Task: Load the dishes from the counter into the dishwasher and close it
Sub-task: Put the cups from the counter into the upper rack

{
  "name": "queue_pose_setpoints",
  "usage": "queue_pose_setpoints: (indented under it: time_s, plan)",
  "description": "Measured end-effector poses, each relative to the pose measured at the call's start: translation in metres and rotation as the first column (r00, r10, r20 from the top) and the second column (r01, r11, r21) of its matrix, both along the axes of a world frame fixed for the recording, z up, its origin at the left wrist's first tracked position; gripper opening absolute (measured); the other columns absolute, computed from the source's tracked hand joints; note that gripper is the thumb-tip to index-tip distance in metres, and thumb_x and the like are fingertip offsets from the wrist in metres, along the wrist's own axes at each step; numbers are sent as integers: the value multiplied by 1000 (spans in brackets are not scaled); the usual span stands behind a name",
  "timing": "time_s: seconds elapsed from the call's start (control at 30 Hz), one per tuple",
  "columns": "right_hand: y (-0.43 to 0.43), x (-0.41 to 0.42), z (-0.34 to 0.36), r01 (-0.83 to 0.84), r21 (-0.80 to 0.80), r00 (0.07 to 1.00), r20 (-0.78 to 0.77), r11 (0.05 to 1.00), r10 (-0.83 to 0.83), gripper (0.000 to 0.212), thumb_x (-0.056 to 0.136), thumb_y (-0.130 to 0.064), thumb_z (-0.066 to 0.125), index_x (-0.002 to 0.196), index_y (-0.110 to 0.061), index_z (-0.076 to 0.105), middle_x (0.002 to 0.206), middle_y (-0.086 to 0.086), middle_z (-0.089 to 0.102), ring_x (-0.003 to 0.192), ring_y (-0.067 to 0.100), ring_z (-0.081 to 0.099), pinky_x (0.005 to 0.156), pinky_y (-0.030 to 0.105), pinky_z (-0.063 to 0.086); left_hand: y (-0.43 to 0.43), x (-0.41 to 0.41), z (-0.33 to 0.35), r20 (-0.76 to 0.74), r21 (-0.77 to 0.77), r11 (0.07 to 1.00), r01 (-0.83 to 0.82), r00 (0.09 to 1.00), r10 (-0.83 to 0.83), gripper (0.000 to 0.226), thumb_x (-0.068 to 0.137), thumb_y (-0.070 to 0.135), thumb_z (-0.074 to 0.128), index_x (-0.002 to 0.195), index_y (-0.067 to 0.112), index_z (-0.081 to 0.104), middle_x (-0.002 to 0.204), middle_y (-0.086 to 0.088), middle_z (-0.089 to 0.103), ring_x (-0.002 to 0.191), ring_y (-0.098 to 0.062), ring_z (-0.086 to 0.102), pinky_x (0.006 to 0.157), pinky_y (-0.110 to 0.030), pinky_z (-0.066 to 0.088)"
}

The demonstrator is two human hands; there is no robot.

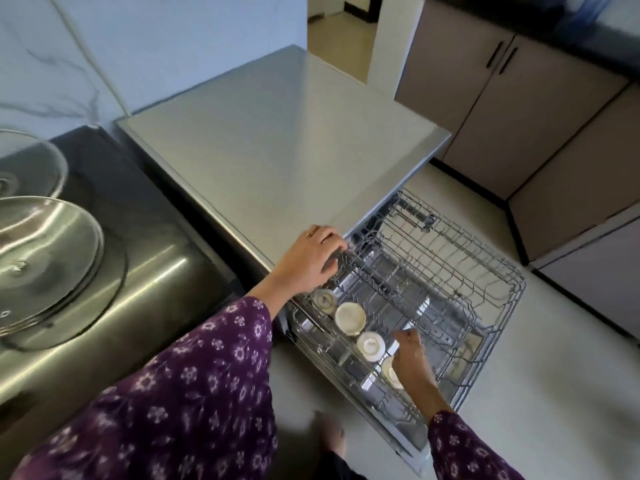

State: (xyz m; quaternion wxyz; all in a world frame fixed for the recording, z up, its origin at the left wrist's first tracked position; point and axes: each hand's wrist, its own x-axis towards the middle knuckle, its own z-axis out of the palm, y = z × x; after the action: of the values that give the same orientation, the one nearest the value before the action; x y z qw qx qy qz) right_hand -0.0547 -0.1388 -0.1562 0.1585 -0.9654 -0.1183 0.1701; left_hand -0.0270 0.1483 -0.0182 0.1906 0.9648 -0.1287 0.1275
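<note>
Gently: fingers of your left hand (311, 258) grip the rack (491, 268) rim, your right hand (412, 358) I cannot tell; take the light, brittle cup (389, 371) beneath them by its base.

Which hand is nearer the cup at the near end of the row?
Right. The right hand sits over that cup; the left hand grips the rack past the row's far end.
</note>
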Motion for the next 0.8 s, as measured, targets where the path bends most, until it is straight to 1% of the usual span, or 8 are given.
queue_pose_setpoints:
  time_s: [0.1,0.2,0.27,0.37,0.47,0.6,0.7,0.8]
  plan:
    - [45,-5,43,-95,203,972,229,975,47,30,78,11,57,103,-4,63,109,13,55,94,29,58,78,37,54,29,-37,23,23,-46,994,-101,994,102,27,84,21,58,109,13,60,116,-6,56,107,-24,52,95,-38,45]
    - [110,-19,94,-327,358,904,389,875,178,20,80,0,58,96,-11,63,98,5,59,79,20,62,68,32,56,71,-89,47,77,-117,967,-225,969,235,27,79,15,63,105,14,62,112,-4,58,104,-24,54,95,-37,44]
    - [167,-35,132,-468,413,849,454,781,269,17,84,-13,49,95,-16,62,93,1,60,79,15,60,72,26,51,106,-140,62,106,-152,931,-331,931,349,27,78,14,63,104,15,62,110,-2,58,103,-21,53,94,-32,42]
    - [252,-73,185,-604,506,789,489,616,373,19,84,-14,47,93,-14,64,94,-4,58,87,7,56,83,15,43,148,-232,75,136,-143,866,-479,857,496,28,76,14,60,104,17,59,106,-1,56,98,-18,52,88,-27,41]
    - [331,-121,229,-705,552,709,523,445,474,18,85,-13,49,93,-11,65,92,-8,56,86,0,54,82,9,42,182,-337,73,124,-132,767,-627,758,641,27,76,21,56,103,20,56,103,1,56,95,-16,51,86,-26,41]
    - [433,-199,265,-831,499,537,604,246,589,18,80,4,63,91,-11,65,89,-5,58,79,0,53,73,9,45,218,-476,72,104,-126,582,-803,573,813,25,76,23,56,101,21,57,105,3,56,96,-15,53,88,-22,41]
    - [498,-263,278,-871,476,438,642,121,629,21,78,6,64,90,-11,66,88,-5,58,75,-2,50,70,5,42,238,-558,81,140,-123,452,-884,435,889,27,74,24,55,101,19,58,103,1,58,96,-13,50,88,-20,39]
    - [550,-334,284,-886,464,336,637,4,694,19,79,2,63,91,-11,66,89,-4,58,76,3,53,69,16,48,249,-637,84,168,-150,308,-939,283,944,26,77,26,55,102,20,56,102,0,59,96,-15,50,87,-23,39]
